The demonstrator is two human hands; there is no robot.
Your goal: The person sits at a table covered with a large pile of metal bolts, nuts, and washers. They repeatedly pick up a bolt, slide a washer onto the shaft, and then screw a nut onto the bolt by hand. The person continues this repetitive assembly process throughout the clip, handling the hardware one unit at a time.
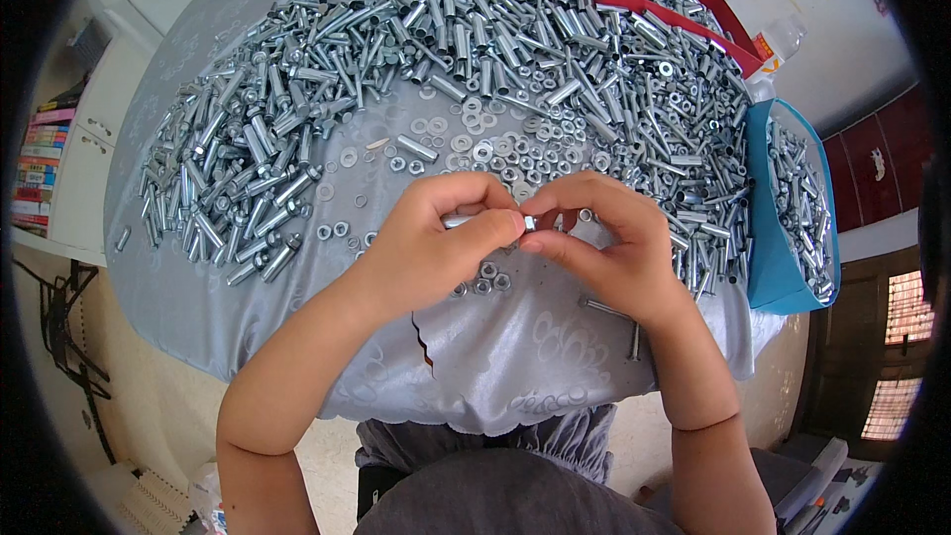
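Note:
Over the near middle of the table my two hands meet fingertip to fingertip. My left hand point(426, 238) is closed around a silvery sleeve anchor bolt point(457, 221), most of it hidden by the fingers. At the bolt's right end sits a hex nut point(530, 224), which the thumb and forefinger of my right hand point(624, 238) pinch. Just below the hands lie several loose nuts point(482, 285). Beyond them are more nuts, flat washers point(437, 126) and a single metal sleeve point(416, 148).
A large heap of sleeves and bolts point(436, 20) covers the table's far side. Anchors with nuts point(280, 260) lie to the left. A red box point(728, 5) and a blue box point(768, 267) hold more parts. Two long bolts point(635, 342) rest near my right wrist. The grey tablecloth point(495, 376) has a tear.

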